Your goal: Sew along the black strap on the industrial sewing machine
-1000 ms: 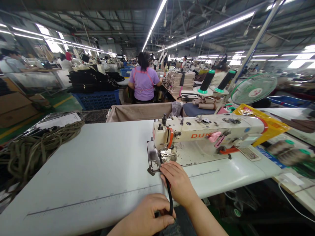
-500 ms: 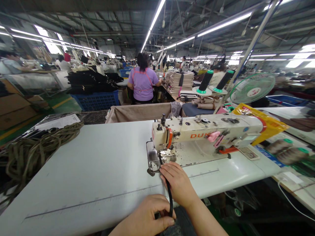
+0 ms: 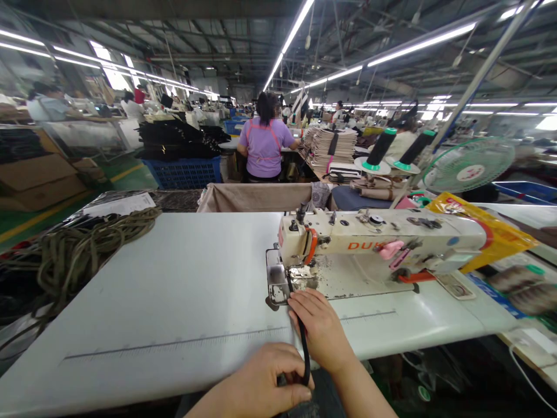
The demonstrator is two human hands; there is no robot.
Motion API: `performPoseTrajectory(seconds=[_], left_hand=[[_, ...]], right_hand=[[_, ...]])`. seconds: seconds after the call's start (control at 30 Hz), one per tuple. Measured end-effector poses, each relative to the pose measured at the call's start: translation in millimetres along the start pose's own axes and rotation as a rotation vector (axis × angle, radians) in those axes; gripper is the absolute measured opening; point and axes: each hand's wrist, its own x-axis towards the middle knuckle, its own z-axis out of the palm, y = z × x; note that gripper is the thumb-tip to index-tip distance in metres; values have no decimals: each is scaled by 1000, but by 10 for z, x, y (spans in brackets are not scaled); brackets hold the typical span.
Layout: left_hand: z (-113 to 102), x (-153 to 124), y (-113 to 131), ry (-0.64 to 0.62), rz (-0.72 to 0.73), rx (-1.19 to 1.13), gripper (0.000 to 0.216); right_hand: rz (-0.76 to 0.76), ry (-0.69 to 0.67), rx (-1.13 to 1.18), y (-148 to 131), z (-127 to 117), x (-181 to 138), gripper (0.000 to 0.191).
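A cream sewing machine [image 3: 378, 241] stands on a white table [image 3: 174, 290]. A narrow black strap [image 3: 303, 348] runs from under the presser foot back to the table's near edge. My right hand [image 3: 319, 328] lies over the strap just in front of the needle plate [image 3: 278, 284], fingers curled down onto it. My left hand [image 3: 267, 380] is at the table's edge, fingers and thumb pinched on the strap's near end.
A heap of olive cord [image 3: 73, 255] lies at the table's left. A person in a purple top [image 3: 264, 145] sits at the station ahead. Thread cones [image 3: 380, 148], a small fan [image 3: 470, 165], a yellow bag [image 3: 487, 229] and a blue crate [image 3: 185, 171] stand around.
The view has shifted slightly right and up. Both hands keep their hold on the strap in nearly the same spots.
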Motion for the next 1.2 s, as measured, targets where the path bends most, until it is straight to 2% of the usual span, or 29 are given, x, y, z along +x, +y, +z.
performPoseTrajectory(seconds=[0.17, 0.5, 0.9, 1.1, 1.2], left_hand=[[-2, 16, -13, -16, 33, 11, 15], [24, 40, -95, 24, 168, -117, 34], [67, 92, -214, 60, 267, -166, 20], [143, 145, -371, 48, 315, -145, 24], [141, 146, -370, 50, 330, -154, 29]], right_hand=[[-35, -12, -22, 25, -3, 5, 31], [-94, -24, -60, 84, -3, 9, 26], [-125, -36, -99, 195, 78, -59, 31], [-167, -44, -140, 210, 60, -53, 30], [-153, -38, -144, 206, 59, -53, 30]])
